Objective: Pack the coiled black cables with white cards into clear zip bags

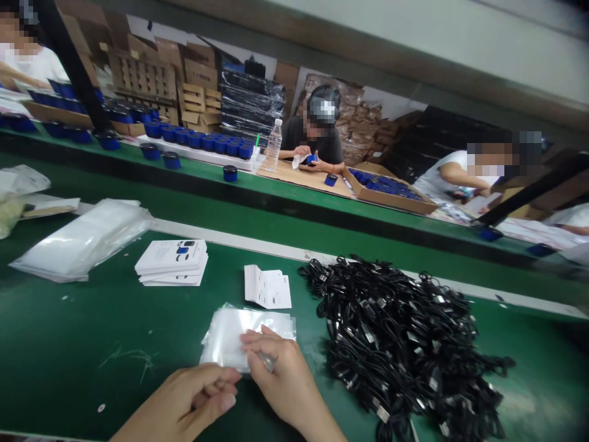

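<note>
We've got a long green-topped workbench [294, 205] running across the far side of the room. Behind it, the wall is mostly hidden by stacked cardboard cartons [197, 67], cardboard lattice dividers [142, 77] and black plastic-wrapped stacks [251, 101]. A black upright post [69, 61] cuts through on the left, a pale overhead beam [414, 43] crosses the top, and the indoor light's pretty flat.

The left hand [181, 399] and right hand [283, 368] are both bare, with bare forearms [313, 420] running off the lower edge.

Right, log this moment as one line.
right hand: on clear plastic bags | left hand: fingers curled, beside bags | nearby: black cables; white printed cards
</note>
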`<state>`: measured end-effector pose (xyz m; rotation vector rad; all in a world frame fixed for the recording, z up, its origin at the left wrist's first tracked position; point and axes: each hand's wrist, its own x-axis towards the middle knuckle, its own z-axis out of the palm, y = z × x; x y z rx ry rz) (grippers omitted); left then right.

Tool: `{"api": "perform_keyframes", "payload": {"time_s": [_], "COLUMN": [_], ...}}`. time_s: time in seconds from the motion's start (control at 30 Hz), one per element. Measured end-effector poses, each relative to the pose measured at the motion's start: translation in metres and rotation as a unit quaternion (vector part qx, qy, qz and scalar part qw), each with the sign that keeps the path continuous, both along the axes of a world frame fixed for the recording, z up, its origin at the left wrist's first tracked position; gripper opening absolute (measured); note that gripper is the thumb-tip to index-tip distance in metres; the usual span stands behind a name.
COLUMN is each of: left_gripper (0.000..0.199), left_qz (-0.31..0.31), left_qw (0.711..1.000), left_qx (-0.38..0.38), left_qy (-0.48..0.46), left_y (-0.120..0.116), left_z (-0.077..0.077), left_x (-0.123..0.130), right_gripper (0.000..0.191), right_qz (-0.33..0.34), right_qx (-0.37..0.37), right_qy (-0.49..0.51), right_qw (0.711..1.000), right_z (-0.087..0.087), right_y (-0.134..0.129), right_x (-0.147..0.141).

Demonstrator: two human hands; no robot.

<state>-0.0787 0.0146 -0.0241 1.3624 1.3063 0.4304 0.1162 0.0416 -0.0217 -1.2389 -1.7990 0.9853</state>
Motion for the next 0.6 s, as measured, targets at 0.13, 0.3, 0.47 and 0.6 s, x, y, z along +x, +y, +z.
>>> {"api": "perform_keyframes", "payload": {"time_s": [0.13,0.3,0.47,0.6], "left_gripper": [0.045,0.044,0.041,0.047], "left_qz": [0.094,0.233,0.267,0.245], "left_qw": [0.970,0.894,0.883,0.909], "left_qx": [-0.151,-0.218,-0.221,-0.219], "left_qy": [-0.166,-0.315,-0.318,-0.256], "left_y": [0.010,0.011,0.008,0.007], "left_z": [0.009,0.019,0.015,0.016], "left_x": [0.016,0.029,0.015,0.008], "right_gripper": [0.024,0.026,0.044,0.030], "right_qz": [-0.031,0.013,-0.182,-0.068], "right_qx": [0.020,0.245,0.056,-0.200], "right_qy": [0.032,-0.057,0.058,0.181], "right_qw": [0.999,0.968,0.980,0.960], "right_z": [0.003,0.009,0.001,0.007], "right_y": [0.000,-0.019,-0.032,-0.028], "right_x": [0.003,0.000,0.017,0.032]}}
